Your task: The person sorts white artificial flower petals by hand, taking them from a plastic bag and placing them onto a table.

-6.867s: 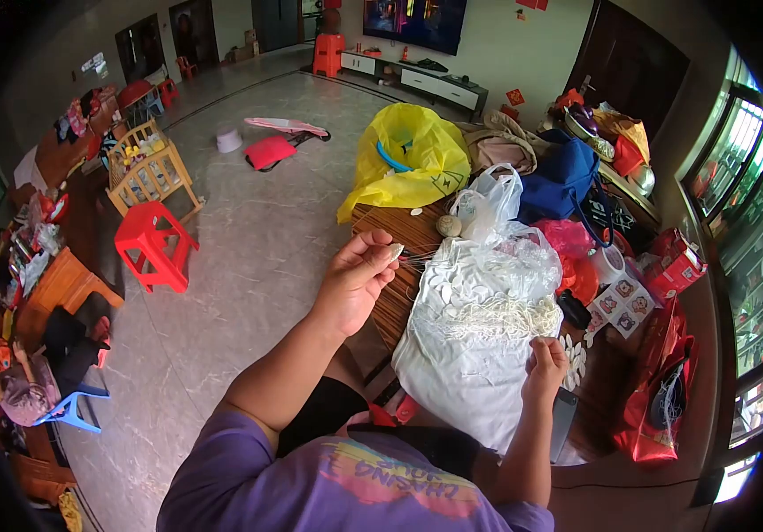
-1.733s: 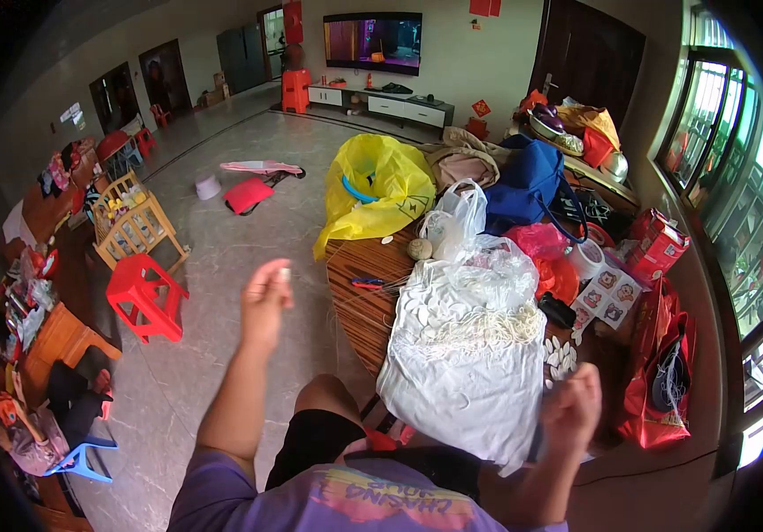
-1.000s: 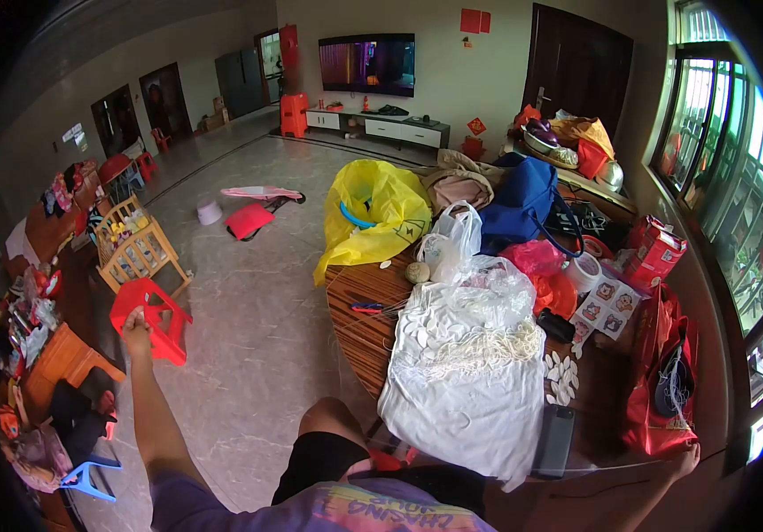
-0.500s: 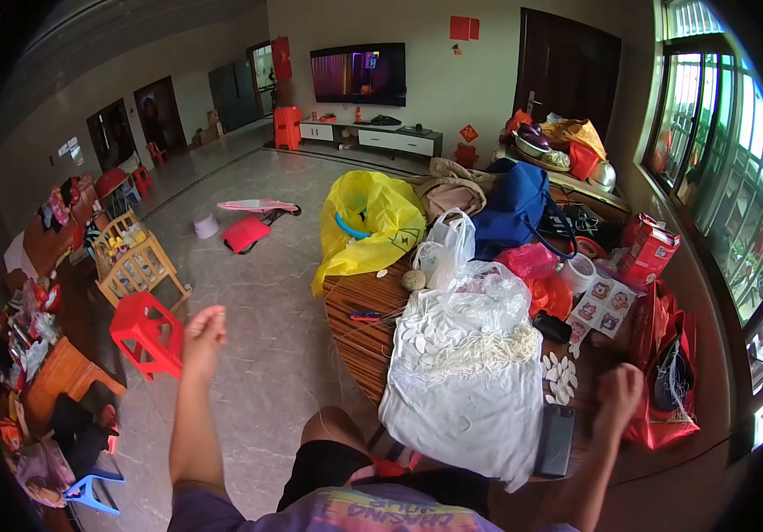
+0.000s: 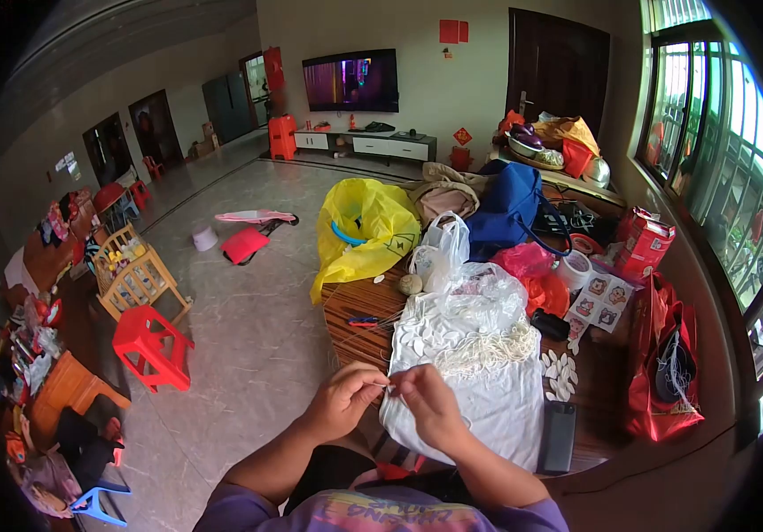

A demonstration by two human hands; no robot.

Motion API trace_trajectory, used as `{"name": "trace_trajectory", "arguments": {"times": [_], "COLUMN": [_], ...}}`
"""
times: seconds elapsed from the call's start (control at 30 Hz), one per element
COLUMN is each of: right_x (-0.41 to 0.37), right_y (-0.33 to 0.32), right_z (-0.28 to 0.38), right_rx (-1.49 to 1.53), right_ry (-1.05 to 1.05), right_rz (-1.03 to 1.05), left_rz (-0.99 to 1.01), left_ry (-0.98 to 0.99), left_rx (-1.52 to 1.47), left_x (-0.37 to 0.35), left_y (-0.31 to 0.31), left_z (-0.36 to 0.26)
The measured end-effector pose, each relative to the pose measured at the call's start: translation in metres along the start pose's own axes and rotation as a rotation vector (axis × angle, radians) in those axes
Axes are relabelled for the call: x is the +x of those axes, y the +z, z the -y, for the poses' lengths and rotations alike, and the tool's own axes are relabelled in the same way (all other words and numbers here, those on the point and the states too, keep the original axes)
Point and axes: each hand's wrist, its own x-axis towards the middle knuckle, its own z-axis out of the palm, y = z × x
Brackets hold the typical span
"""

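Observation:
My left hand (image 5: 346, 401) and my right hand (image 5: 432, 406) meet over the near left edge of the white cloth (image 5: 506, 426). Both pinch at a small, thin pale thing (image 5: 388, 385) between the fingertips, too small to name. Beyond them on the cloth lie a tangled bundle of cream string (image 5: 497, 353) and several flat white oval pieces (image 5: 412, 332). A clear plastic bag (image 5: 488, 297) rests at the cloth's far end. Small snips with blue and red handles (image 5: 364, 321) lie left of the cloth, beside loose thin strands.
More white ovals (image 5: 559, 374) and a phone (image 5: 559, 436) lie on the striped wooden table (image 5: 346, 306), right of the cloth. A yellow bag (image 5: 368, 222) and a blue bag (image 5: 506, 208) stand at the back. A red stool (image 5: 153, 346) is on the floor to the left.
My hands were spread wide apart, the left over the floor and the right beyond the phone. Now they have come together in front of me, fingertips meeting. The view has shifted slightly.

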Motion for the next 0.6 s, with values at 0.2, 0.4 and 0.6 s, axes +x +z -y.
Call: {"name": "trace_trajectory", "arguments": {"times": [0.2, 0.4, 0.6], "right_x": [-0.007, -0.009, -0.011], "right_y": [0.007, 0.005, 0.006], "right_z": [0.005, -0.001, 0.002], "right_rx": [-0.16, -0.188, -0.192], "right_ry": [-0.039, -0.084, -0.109], "right_rz": [-0.02, -0.031, -0.049], "left_rz": [-0.007, -0.011, 0.001], "left_ry": [-0.003, -0.152, -0.376], "left_rx": [0.013, -0.121, -0.413], "left_x": [-0.004, -0.008, -0.015], "left_y": [0.009, 0.019, 0.022], "left_z": [0.002, 0.002, 0.014]}}
